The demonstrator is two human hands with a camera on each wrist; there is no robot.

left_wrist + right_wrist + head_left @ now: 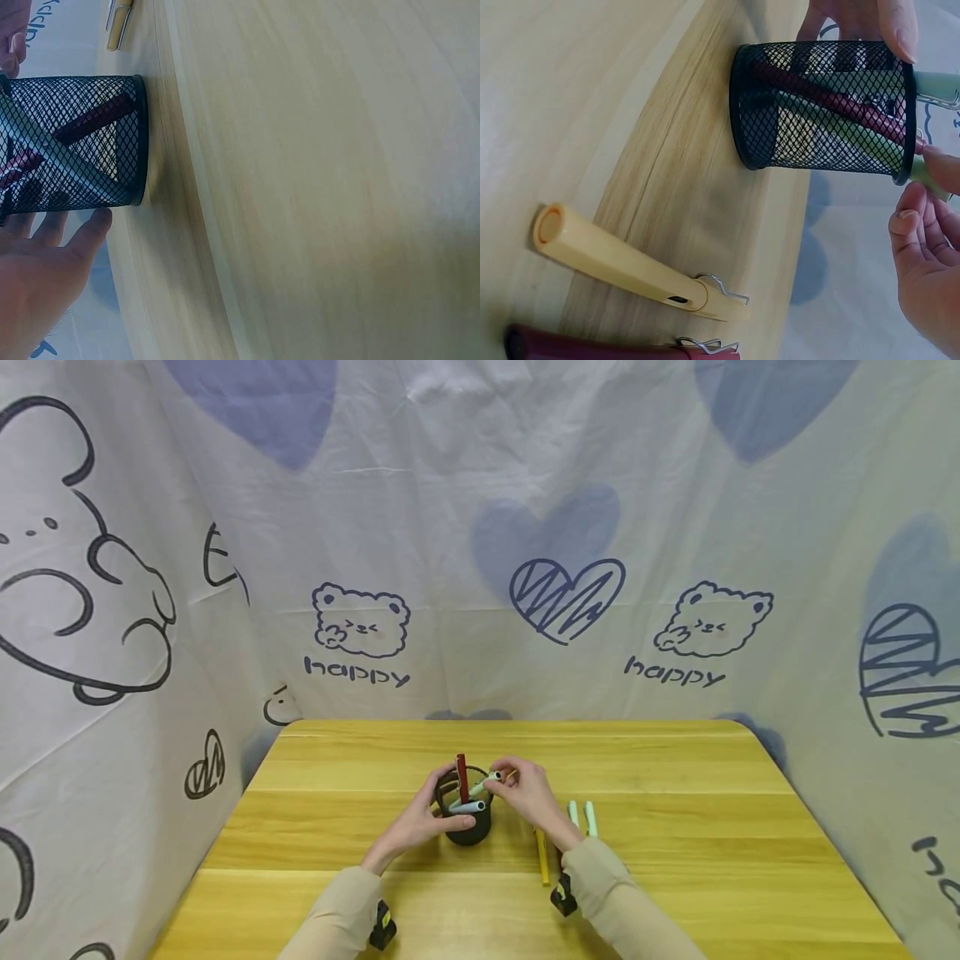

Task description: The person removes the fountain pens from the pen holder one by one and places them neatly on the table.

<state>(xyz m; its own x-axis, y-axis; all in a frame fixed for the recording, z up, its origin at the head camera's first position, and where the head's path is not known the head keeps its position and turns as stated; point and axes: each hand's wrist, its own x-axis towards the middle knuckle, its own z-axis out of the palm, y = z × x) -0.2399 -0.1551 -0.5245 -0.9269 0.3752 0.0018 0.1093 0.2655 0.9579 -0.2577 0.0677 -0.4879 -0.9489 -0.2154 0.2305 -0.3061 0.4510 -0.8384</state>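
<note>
My left hand (pixel 416 818) grips a black mesh pen holder (pixel 468 835), thumb along the near side and fingers round the far left. In the left wrist view, several fingers (pixel 88 234) lie against its mesh wall (pixel 139 150). A dark red pen (pixel 461 777) stands in the holder, and a pale blue-green pen (pixel 467 807) leans over its near rim. At the right rim, my right hand (pixel 528 793) pinches the top of a light green pen (pixel 926 178) whose shaft slants down inside the mesh.
To the right of the holder, a yellow pen (pixel 543 860) lies on the wooden table (pixel 697 843). A second dark red pen (pixel 592 346) lies beside it. Two pale green pens (pixel 589 817) lie partly behind my right forearm. A printed cloth (pixel 450 527) hangs behind the table.
</note>
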